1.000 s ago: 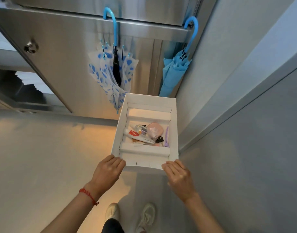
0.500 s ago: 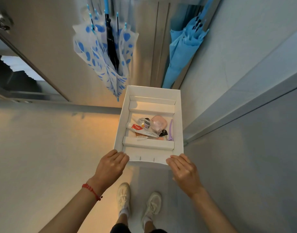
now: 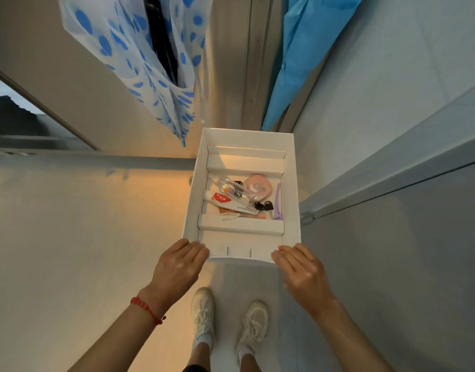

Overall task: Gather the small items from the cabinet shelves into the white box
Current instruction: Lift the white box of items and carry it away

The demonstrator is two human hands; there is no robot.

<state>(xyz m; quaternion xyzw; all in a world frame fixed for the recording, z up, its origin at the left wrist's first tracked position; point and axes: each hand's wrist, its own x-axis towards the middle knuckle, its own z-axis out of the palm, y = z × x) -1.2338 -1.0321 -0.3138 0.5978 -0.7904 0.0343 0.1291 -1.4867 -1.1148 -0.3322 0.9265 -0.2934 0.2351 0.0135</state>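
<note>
While both hands carry the white box (image 3: 295,183) by its near corners, left hand (image 3: 181,260) and right hand (image 3: 302,267) gripping with fingers flat over the rim, keep it level so the tube (image 3: 229,202) and pink case (image 3: 258,187) stay inside.

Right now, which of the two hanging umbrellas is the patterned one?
The left umbrella: white with blue spots. The right umbrella is plain light blue.
</note>
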